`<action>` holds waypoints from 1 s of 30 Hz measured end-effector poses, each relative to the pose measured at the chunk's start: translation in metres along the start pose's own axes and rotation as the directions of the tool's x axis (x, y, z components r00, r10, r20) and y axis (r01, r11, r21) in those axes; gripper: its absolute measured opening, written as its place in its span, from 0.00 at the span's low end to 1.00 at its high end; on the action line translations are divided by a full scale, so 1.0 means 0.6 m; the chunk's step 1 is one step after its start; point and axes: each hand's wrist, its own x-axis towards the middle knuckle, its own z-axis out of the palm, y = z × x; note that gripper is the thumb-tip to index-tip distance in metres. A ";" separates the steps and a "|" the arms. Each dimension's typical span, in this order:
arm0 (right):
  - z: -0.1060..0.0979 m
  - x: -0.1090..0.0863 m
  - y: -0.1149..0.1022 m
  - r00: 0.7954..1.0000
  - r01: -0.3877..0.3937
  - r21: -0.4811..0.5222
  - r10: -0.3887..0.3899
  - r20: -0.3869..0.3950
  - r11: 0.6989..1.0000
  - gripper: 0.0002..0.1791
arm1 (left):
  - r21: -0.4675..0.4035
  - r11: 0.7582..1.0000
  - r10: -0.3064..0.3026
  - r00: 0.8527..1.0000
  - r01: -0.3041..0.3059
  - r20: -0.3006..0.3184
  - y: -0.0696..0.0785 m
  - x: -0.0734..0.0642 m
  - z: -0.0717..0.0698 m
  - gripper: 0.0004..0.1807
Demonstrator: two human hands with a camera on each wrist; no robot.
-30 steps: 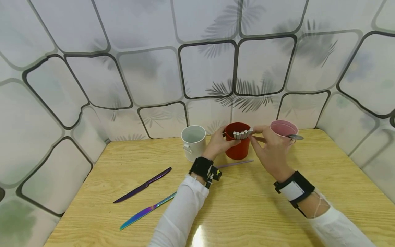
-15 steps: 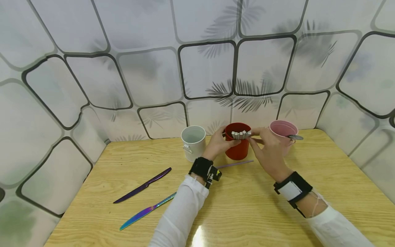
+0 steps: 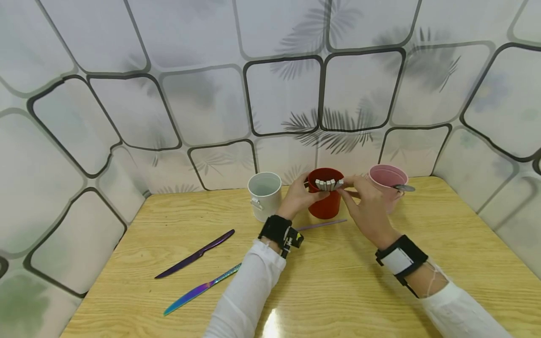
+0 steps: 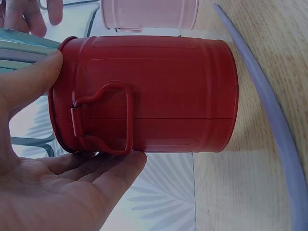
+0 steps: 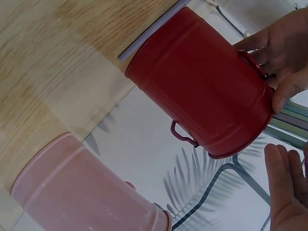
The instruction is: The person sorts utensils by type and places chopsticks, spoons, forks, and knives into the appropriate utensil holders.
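Observation:
My left hand (image 3: 297, 199) grips a small red metal bucket (image 3: 325, 209), thumb at the rim and fingers around the side by a wire handle (image 4: 129, 118). Several slim square-ended sticks (image 3: 326, 185), pale at the ends and greenish in the wrist views, stand out of the bucket's mouth in a row. My left thumb lies against them at the rim. With thumb and forefinger my right hand (image 3: 372, 206) pinches the rightmost stick. The lower ends of the sticks are hidden inside the bucket.
A white bucket (image 3: 265, 204) stands left of the red one. To the right is a pink bucket (image 3: 386, 176) with a grey utensil handle (image 3: 404, 188) over its rim. A purple knife (image 3: 194, 255), a rainbow-coloured knife (image 3: 190, 295) and a slim lilac stick (image 3: 323, 224) lie on the wooden table.
The sticks have shifted slightly left, and the rightmost one has come down closer to the others with my right hand. My left hand and the red bucket have barely moved.

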 end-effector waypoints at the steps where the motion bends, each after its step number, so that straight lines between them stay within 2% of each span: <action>1: -0.001 -0.001 0.000 1.000 -0.003 -0.009 0.003 0.003 1.000 0.19 | -0.001 1.000 0.000 1.000 0.000 -0.001 0.000 0.000 0.000 0.37; 7: -0.007 -0.007 -0.001 0.999 -0.024 -0.105 0.019 -0.041 0.994 0.16 | -0.005 1.000 -0.001 1.000 0.001 -0.006 -0.001 0.000 0.002 0.37; 10: -0.011 -0.014 -0.004 0.999 -0.015 -0.098 0.011 -0.038 0.995 0.16 | -0.010 1.000 -0.004 1.000 0.004 -0.003 -0.001 -0.001 0.002 0.38; 14: -0.013 -0.026 -0.016 0.998 0.052 0.004 -0.052 0.041 0.999 0.17 | -0.006 1.000 0.005 1.000 -0.005 -0.003 0.000 -0.001 0.001 0.37; 18: -0.012 -0.034 -0.033 0.983 0.121 0.027 -0.123 0.137 0.992 0.17 | -0.009 1.000 0.022 1.000 -0.022 0.004 0.000 -0.002 -0.001 0.37; 22: -0.003 -0.038 -0.042 0.962 0.154 0.060 -0.164 0.221 0.986 0.08 | -0.028 0.999 0.035 0.999 -0.035 0.012 0.001 -0.006 -0.003 0.37; 26: 0.009 -0.042 -0.045 0.943 0.161 0.081 -0.178 0.282 0.984 0.07 | -0.037 0.998 0.043 0.999 -0.043 0.013 0.001 -0.007 -0.004 0.37; 30: 0.022 -0.044 -0.045 0.935 0.168 0.034 -0.170 0.312 0.985 0.09 | -0.026 0.999 0.044 0.999 -0.044 0.013 0.000 -0.006 -0.002 0.36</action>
